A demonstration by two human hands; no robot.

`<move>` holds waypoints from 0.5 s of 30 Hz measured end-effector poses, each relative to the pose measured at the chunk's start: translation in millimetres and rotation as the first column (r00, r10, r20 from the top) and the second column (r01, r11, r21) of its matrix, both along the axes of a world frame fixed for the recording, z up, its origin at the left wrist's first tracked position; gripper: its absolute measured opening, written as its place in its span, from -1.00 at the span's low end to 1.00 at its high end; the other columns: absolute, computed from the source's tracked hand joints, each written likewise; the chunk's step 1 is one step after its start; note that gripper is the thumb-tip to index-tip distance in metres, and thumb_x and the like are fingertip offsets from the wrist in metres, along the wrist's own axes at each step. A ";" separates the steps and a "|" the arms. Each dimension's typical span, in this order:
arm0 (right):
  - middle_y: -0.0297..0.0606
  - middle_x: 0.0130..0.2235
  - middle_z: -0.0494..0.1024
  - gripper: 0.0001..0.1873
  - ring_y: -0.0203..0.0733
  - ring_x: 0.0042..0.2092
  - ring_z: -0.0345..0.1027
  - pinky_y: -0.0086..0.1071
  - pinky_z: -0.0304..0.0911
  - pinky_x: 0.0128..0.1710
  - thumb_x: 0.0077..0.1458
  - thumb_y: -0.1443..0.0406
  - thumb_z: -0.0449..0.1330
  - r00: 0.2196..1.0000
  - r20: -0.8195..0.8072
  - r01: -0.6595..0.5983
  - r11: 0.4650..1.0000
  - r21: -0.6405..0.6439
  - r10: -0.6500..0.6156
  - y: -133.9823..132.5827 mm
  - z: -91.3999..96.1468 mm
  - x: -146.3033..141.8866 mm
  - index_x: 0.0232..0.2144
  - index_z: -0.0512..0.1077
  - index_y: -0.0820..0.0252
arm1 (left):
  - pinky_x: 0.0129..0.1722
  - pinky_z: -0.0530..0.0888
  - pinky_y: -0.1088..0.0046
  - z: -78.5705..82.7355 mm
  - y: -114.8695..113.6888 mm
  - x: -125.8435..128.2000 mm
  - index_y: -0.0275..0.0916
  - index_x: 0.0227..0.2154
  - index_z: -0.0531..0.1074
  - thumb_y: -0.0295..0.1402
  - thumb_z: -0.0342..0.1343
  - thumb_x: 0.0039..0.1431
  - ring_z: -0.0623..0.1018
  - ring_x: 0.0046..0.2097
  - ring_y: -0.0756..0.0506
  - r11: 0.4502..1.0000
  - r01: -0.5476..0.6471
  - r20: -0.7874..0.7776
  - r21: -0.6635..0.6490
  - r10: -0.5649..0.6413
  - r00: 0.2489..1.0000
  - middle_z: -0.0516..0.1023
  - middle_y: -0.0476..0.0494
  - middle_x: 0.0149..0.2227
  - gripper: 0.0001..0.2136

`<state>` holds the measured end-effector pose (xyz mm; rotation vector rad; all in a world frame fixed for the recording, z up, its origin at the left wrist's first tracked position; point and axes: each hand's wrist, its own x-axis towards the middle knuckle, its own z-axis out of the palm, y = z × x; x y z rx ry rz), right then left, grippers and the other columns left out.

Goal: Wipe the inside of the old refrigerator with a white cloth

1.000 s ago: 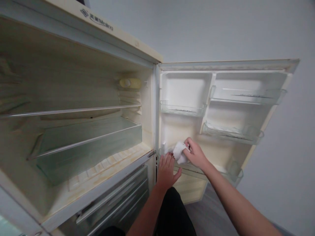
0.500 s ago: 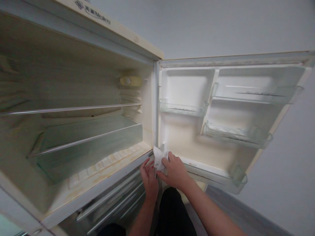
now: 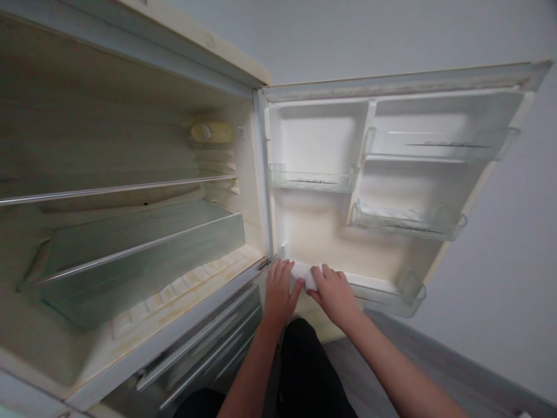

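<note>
My right hand is closed around a white cloth and presses it on the left end of the bottom door shelf of an open fridge door. My left hand lies beside it with fingers stretched out, touching the cloth and the door's hinge edge. Only a small part of the cloth shows between the two hands.
The fridge cabinet stands open at the left with a glass shelf, a clear drawer and a yellowish lamp housing. The door carries three more clear bins. A grey wall is at the right.
My right hand carried the cloth from the middle of the door's lower part left toward the hinge, then down onto the bottom shelf's left end. My left hand stayed alongside.
</note>
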<state>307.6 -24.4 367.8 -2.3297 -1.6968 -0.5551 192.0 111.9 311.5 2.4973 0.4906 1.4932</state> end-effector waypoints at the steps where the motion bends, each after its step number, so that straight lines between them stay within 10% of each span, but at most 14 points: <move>1: -0.07 -0.02 0.43 -0.56 0.04 -0.05 0.36 -0.13 0.25 -0.03 0.15 0.21 0.28 0.999 0.020 -0.025 1.000 0.019 0.025 -13.0 -2.9 9.3 0.03 0.29 0.19 | 0.26 0.26 0.02 -2.3 0.4 0.9 -0.25 0.15 0.27 -0.17 0.02 0.31 0.26 0.31 -0.29 0.999 -0.022 -0.054 0.042 0.024 0.998 0.40 -0.30 0.16 -0.57; 5: -0.03 0.01 0.43 -0.46 0.01 0.06 0.28 -0.09 0.11 0.19 0.21 0.17 0.22 0.979 0.130 -0.170 0.979 0.114 0.155 -60.0 -20.3 48.9 0.16 0.24 0.25 | 0.22 0.30 0.05 -6.2 -0.3 2.2 -0.27 0.07 0.33 -0.18 0.09 0.26 0.32 0.27 -0.31 0.987 -0.099 -0.085 0.127 0.110 0.990 0.45 -0.32 0.10 -0.60; 15: -0.05 -0.16 0.48 -0.38 0.00 -0.07 0.36 -0.02 0.21 0.15 0.11 0.00 0.28 0.933 0.360 -0.150 0.887 0.437 -0.020 -154.0 -52.8 139.4 0.09 0.39 0.26 | 0.19 0.30 0.11 -1.7 -18.8 2.8 -0.26 0.01 0.37 -0.21 0.08 0.25 0.34 0.25 -0.29 0.974 -0.190 -0.088 0.126 0.202 0.975 0.48 -0.28 0.06 -0.67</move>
